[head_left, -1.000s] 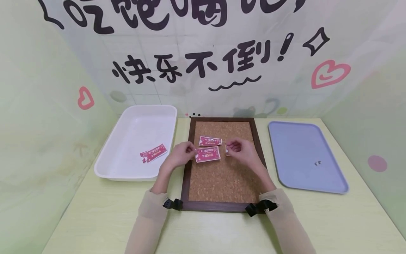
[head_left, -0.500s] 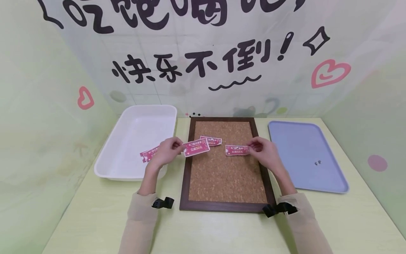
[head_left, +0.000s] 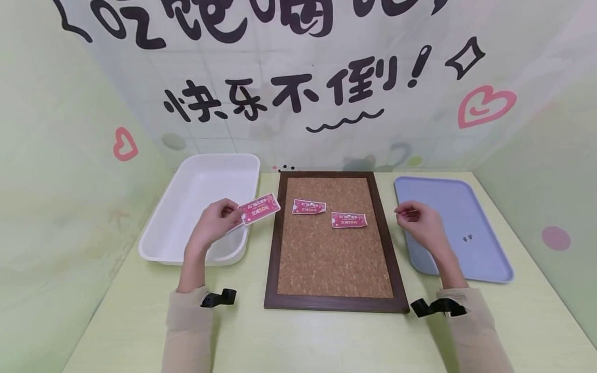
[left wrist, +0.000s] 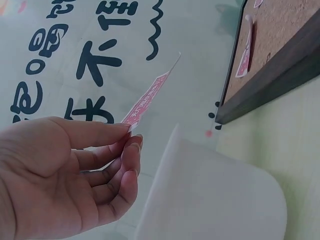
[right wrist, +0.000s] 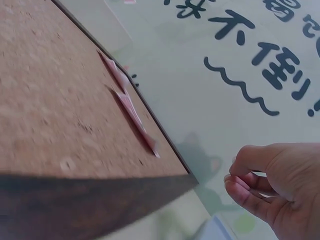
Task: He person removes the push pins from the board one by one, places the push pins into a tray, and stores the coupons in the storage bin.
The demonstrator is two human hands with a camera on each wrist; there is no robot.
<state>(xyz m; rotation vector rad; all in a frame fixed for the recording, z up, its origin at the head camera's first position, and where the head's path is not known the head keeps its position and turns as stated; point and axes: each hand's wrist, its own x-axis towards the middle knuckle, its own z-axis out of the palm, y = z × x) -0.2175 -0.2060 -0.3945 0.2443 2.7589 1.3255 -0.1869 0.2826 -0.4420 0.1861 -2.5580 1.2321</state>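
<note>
My left hand point(head_left: 216, 221) pinches a pink coupon point(head_left: 260, 208) by one end, above the right rim of the white tray point(head_left: 160, 220). In the left wrist view the coupon point(left wrist: 147, 102) appears nearly edge-on between thumb and fingers. On the corkboard point(head_left: 331, 264) lie a left coupon point(head_left: 309, 207) and a right coupon point(head_left: 349, 220), each with a small shiny dot near its top; their edges curl up in the right wrist view. My right hand point(head_left: 422, 224) hovers over the left edge of the blue tray point(head_left: 454, 212), fingers loosely curled, with nothing visible between them.
Small silvery pieces point(head_left: 468, 239) lie in the blue tray. A dark wooden frame point(head_left: 338, 303) borders the corkboard. Another coupon in the white tray is mostly hidden by my left hand. A wall printed with lettering point(head_left: 289, 93) rises behind the table.
My left hand has lifted a coupon off the board and carried it left over the white tray. The right hand has let go of the right coupon and moved right to the blue tray.
</note>
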